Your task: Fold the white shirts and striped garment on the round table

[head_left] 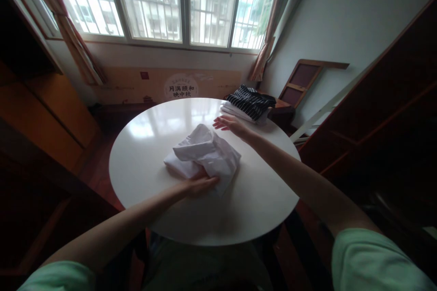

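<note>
A crumpled white cloth garment (pixel 218 152), perhaps a shirt, lies partly lifted and folded over itself on the round white table (pixel 136 168). My left hand (pixel 203 183) grips its near edge, the thumb on top and the other fingers hidden under the fabric. Just beyond the garment's far right side is my right hand (pixel 227 123), open with fingers stretched out to the left and nothing in them. Whether its fingertips touch the cloth is unclear.
At the table's far right edge sits a stack with a black-and-white striped garment (pixel 251 101) over folded white cloth (pixel 235 111). A wooden chair (pixel 300 82) stands behind it by the wall. Barred windows (pixel 153 4) and curtains (pixel 73 41) are beyond the table.
</note>
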A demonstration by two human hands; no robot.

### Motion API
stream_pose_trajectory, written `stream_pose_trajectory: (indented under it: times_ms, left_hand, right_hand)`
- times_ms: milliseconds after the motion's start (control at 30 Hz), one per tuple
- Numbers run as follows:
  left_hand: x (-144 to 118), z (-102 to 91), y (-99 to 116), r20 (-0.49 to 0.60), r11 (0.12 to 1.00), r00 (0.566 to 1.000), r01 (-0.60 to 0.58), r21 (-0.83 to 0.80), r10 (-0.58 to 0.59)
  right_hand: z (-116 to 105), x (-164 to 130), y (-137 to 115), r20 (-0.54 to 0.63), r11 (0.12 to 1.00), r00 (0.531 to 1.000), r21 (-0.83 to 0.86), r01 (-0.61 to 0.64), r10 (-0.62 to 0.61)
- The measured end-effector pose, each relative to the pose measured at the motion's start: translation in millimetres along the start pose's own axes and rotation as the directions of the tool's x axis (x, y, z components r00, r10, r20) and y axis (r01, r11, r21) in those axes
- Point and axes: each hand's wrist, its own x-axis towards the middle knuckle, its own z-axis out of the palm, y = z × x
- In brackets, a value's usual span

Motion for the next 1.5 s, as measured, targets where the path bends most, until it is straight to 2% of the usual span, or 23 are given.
stream_pose_trajectory:
  times_ms: [100, 200, 267, 400, 467, 600, 700, 800, 933, 1067, 1233, 1367, 1500]
  left_hand:
    - [-16.1, -29.0, 1.3, 0.125, 0.99, 0.985, 0.13, -0.061, -0.122]
    - [-32.9, -47.3, 6.7, 0.136, 0.965, 0.977, 0.19, -0.179, -0.167]
    - [-42.5, -50.4, 13.5, 0.082, 0.948, 0.977, 0.212, -0.238, -0.198]
    - [-49.6, -42.2, 28.7, -0.135, 0.935, 0.956, 0.213, -0.285, -0.259]
    - [-46.6, -37.8, 32.3, -0.179, 0.929, 0.948, 0.199, -0.312, -0.263]
    - [-36.5, -37.4, 26.8, -0.133, 0.894, 0.96, 0.171, -0.414, -0.245]
    - [-32.0, -41.1, 18.1, -0.157, 0.867, 0.962, 0.12, -0.484, -0.221]
    - [-31.4, -42.4, 15.1, -0.164, 0.847, 0.97, 0.07, -0.527, -0.182]
    - [-31.9, -39.5, 21.7, -0.186, 0.829, 0.97, 0.027, -0.559, -0.157]
    - [-30.9, -38.2, 23.0, -0.236, 0.79, 0.955, -0.001, -0.613, -0.182]
    - [-31.6, -40.6, 13.1, -0.282, 0.758, 0.934, -0.019, -0.652, -0.219]
    - [-32.0, -44.1, 11.7, -0.297, 0.757, 0.924, -0.012, -0.653, -0.242]
    - [-27.0, -53.1, 10.9, -0.254, 0.746, 0.93, 0.033, -0.665, -0.267]
  right_hand:
    - [-9.1, -26.5, 28.5, -0.053, 0.998, 0.996, 0.028, -0.065, 0.066]
    - [-6.2, -66.5, 44.6, -0.16, 0.998, 0.985, -0.002, -0.069, 0.068]
    - [-0.1, -92.7, 47.4, -0.139, 0.991, 0.983, -0.043, -0.126, 0.119]
    - [13.7, -120.9, 40.5, 0.083, 0.966, 0.965, -0.084, -0.243, 0.25]
    - [18.8, -120.7, 36.3, 0.106, 0.956, 0.95, -0.046, -0.29, 0.293]
    - [23.8, -108.2, 34.5, 0.11, 0.927, 0.925, 0.059, -0.371, 0.363]
    - [24.1, -100.0, 35.5, 0.161, 0.907, 0.911, 0.13, -0.401, 0.38]
    - [23.1, -94.0, 35.2, 0.213, 0.858, 0.913, 0.319, -0.402, 0.348]
    - [24.2, -85.1, 35.7, 0.291, 0.744, 0.912, 0.532, -0.404, 0.288]
    - [31.8, -77.0, 41.7, 0.312, 0.719, 0.894, 0.533, -0.446, 0.322]
    - [43.2, -76.0, 48.4, 0.213, 0.695, 0.908, 0.587, -0.415, 0.362]
    - [47.4, -79.0, 47.4, 0.15, 0.751, 0.928, 0.551, -0.364, 0.341]
    - [48.6, -78.5, 46.5, 0.079, 0.831, 0.933, 0.432, -0.35, 0.351]
